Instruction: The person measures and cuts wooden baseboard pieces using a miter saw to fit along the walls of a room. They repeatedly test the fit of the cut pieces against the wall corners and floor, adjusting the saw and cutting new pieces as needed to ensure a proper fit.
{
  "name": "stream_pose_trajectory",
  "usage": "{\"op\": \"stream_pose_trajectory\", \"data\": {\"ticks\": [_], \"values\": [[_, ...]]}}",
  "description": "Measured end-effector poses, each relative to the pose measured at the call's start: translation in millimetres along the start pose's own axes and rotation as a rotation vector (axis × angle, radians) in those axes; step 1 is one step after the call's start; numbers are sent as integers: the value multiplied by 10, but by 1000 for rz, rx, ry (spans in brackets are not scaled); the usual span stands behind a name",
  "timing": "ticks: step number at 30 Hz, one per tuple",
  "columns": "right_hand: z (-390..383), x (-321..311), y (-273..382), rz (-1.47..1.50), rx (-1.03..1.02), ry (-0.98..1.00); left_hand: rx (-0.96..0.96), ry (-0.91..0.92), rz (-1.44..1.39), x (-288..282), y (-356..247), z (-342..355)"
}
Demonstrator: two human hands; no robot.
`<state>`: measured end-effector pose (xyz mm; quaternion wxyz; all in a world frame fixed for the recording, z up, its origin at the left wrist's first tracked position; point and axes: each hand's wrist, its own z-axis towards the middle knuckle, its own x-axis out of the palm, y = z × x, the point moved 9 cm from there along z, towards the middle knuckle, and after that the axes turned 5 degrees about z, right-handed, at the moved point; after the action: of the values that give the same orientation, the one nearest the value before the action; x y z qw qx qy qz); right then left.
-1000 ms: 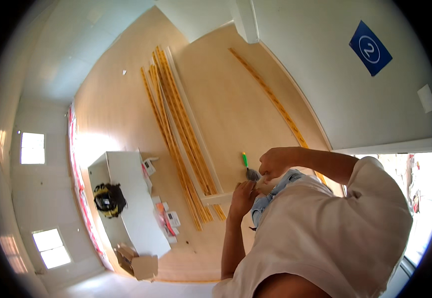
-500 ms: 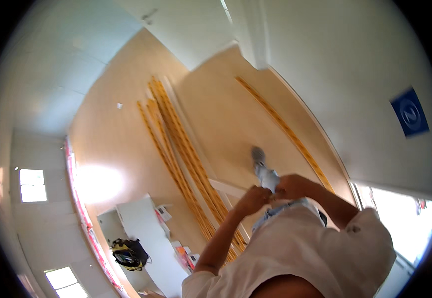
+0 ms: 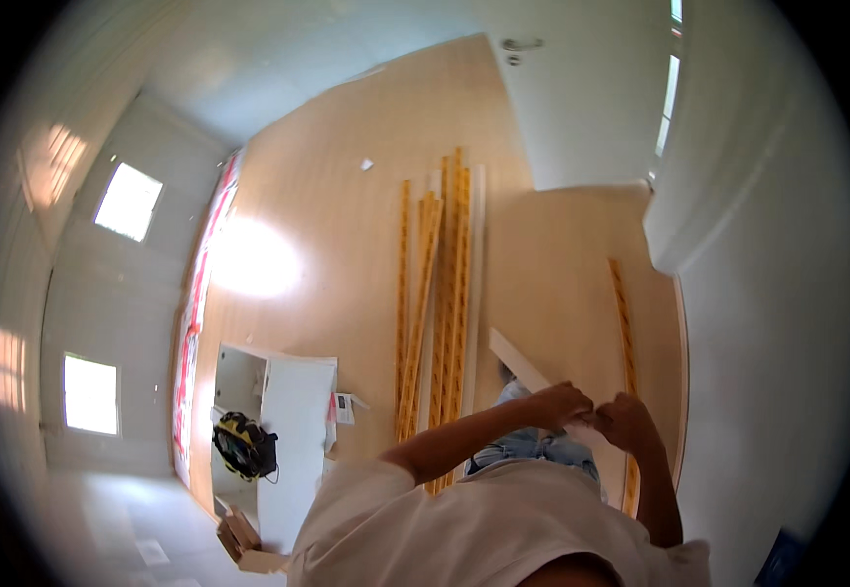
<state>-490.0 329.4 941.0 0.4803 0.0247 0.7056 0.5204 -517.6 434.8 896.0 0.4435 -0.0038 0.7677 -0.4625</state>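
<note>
My left hand (image 3: 557, 405) and my right hand (image 3: 626, 423) are close together in front of my waist. Both have curled, closed fingers; whatever they grip is too small or blurred to make out. A pale flat strip (image 3: 523, 360) slants down toward the gap between them, passing beside my jeans (image 3: 533, 448). Whether either hand holds that strip, I cannot tell. Left of my hands, a bundle of long yellow-orange patterned strips (image 3: 449, 323) lies on the wood-coloured floor (image 3: 347, 264), with a white strip (image 3: 478, 274) along its right side.
Another patterned strip (image 3: 625, 318) lies at right near the wall. At lower left are a white panel (image 3: 296, 440), a black-and-yellow bag (image 3: 243, 445) and cardboard pieces (image 3: 239, 536). A door (image 3: 591, 98) with a handle stands at the back. Red-and-white material (image 3: 190, 333) edges the left wall.
My view has turned, so the strip bundle now runs nearly straight away from me. My hands have moved slightly apart, and more of the pale slanting strip shows.
</note>
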Motion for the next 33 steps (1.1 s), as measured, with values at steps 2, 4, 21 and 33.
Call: {"op": "stream_pose_trajectory", "data": {"ticks": [2, 4, 21, 33], "values": [[345, -165, -143, 42, 88, -23, 58, 48, 14, -252, 271, 264], [718, -240, -178, -8, 170, -4, 130, 60, -23, -508, 535, 427], [2096, -1351, -2935, 408, 907, -937, 175, 206, 126, -2139, 3020, 3261], [2734, 453, -7164, 756, 1266, -1094, 346, 335, 595, -216, 5627, 6412]]}}
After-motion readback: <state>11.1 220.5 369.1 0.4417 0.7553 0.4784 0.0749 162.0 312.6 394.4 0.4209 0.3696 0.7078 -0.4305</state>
